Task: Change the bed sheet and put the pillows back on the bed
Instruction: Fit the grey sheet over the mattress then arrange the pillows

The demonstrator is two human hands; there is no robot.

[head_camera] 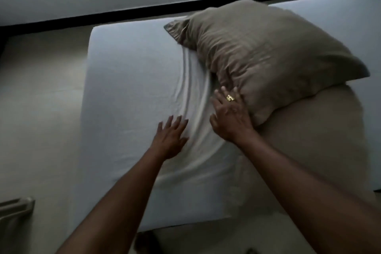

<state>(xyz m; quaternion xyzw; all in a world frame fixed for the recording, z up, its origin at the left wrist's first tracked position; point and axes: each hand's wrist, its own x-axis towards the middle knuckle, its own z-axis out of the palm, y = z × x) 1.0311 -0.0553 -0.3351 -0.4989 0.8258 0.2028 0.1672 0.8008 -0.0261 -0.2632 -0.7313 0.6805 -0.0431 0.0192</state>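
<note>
The right hand (pixel 228 117), with a gold ring (pixel 230 97) on one finger, has its grip apart: the fingers are straight and spread, and their tips touch the near left side of the tan pillow (pixel 268 53). The left hand (pixel 170 140) also has its grip apart. It lies flat, with fingers spread, on the pale sheet (pixel 127 80) just beside the right hand.

The pillow lies on the bed (pixel 115 202) toward the far edge and the right side, with one corner pointing to the far left. It looks soft, light and full, so I judge it will bend and sag if taken by one corner. It is better to hold it with both hands at the two short ends, or to push it flat with open palms. The cover looks smooth and may slip a little on the sheet.

The sheet shows curved folds between the hands and the pillow; it is thin and moves easily under pressure, so pushing the pillow can wrinkle it more.

At the right near edge lies a second tan soft mass (pixel 319 140), touching the pillow; whether it is a pillow or a blanket I cannot tell. It may block the pillow on that side. Left of the bed is the floor (pixel 41 109).
</note>
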